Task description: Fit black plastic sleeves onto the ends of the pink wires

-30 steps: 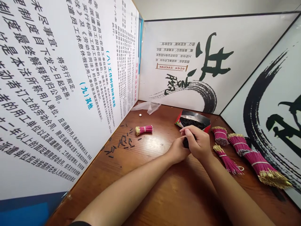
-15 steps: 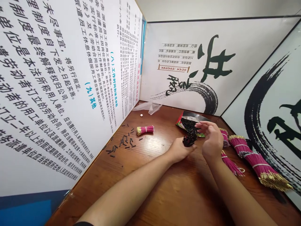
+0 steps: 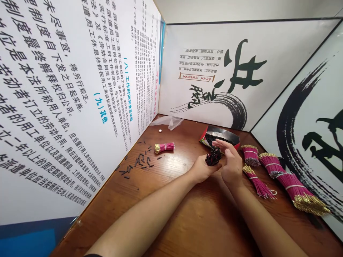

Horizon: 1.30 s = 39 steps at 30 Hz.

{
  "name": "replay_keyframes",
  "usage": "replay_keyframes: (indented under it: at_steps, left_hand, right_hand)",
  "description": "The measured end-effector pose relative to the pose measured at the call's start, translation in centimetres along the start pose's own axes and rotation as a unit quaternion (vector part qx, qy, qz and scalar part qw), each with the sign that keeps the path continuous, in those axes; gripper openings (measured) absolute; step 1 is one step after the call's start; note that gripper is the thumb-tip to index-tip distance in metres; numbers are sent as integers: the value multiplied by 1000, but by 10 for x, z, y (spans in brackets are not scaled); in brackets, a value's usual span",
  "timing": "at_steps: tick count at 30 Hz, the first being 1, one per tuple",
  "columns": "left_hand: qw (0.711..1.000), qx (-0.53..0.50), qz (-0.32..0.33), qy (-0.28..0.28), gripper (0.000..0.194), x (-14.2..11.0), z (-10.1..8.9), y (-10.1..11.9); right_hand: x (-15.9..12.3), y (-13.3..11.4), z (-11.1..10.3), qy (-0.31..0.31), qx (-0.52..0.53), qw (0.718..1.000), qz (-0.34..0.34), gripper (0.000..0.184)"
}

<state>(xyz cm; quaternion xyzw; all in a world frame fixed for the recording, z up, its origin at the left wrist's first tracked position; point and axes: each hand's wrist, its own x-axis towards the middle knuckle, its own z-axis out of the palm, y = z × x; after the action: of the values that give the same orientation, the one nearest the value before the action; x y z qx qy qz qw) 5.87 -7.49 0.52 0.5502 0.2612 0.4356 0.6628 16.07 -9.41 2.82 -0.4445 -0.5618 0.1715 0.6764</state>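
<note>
My left hand [image 3: 200, 169] is closed around a bundle of thin wires [image 3: 213, 157] whose upward ends carry black sleeves, with a little dark red showing between them. Close by on its right is my right hand [image 3: 230, 166], fingers stretched out and slightly bent, its fingertips beside the top of the bundle. Whether they touch the sleeves, I cannot tell. Just behind both hands sits an open red and green box [image 3: 227, 135] with a shiny inside, holding many small black tubes [image 3: 210, 139].
Several tied bundles of magenta wires with gold tips [image 3: 297, 185] lie at the right by the panel. Another small bundle [image 3: 164, 147] lies left of centre. Loose black tubes [image 3: 140, 160] are scattered at the left, and a clear plastic bag [image 3: 173, 122] rests at the back.
My right hand has shifted left, nearer to the bundle's top, uncovering more of the box and the wire bundles on the right. My left hand still holds the bundle.
</note>
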Motion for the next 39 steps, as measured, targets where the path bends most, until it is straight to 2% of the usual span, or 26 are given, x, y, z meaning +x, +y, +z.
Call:
replay_keyframes:
  at_steps: [2, 5, 9, 12, 15, 21, 29, 32, 34, 37, 39]
  left_hand:
    - [1000, -5, -6, -6, 21, 0, -1, 0]
    - [998, -6, -49, -25, 28, 1, -4, 0]
    - [986, -93, -114, -76, 46, 1, -12, 4]
    - [970, -149, -152, -115, 48, 1, -18, 10]
    - [964, -164, -171, -124, 50, 1, -19, 13]
    - [967, -186, -149, -94, 47, 2, -19, 9]
    - [961, -232, -138, -54, 44, 4, -19, 6]
    - [955, -275, -112, 6, 44, 7, -20, 5]
    - [948, -300, -88, 60, 46, 9, -22, 4]
    - [937, -319, -79, 118, 49, 13, -25, 5]
    - [928, -331, -88, 144, 45, 15, -27, 6]
  right_hand:
    - [-1, 5, 1, 3, 22, 999, 24, 37]
    - [-2, 17, -1, 22, 43, 997, 63, 37]
    - [-3, 25, -4, 28, 35, 995, 94, 36]
    - [-5, 25, -4, 14, 30, 994, 100, 38]
    - [-7, 25, -2, 6, 21, 996, 92, 36]
    - [-12, 27, 3, -23, -8, 997, 75, 25]
    - [-13, 26, 4, -47, -34, 996, 69, 23]
    - [-16, 26, 6, -111, -49, 989, 87, 29]
    - [-19, 26, 8, -153, -90, 981, 75, 34]
    - [-23, 27, 12, -188, -164, 967, 47, 42]
    - [-24, 25, 14, -204, -192, 959, 41, 49]
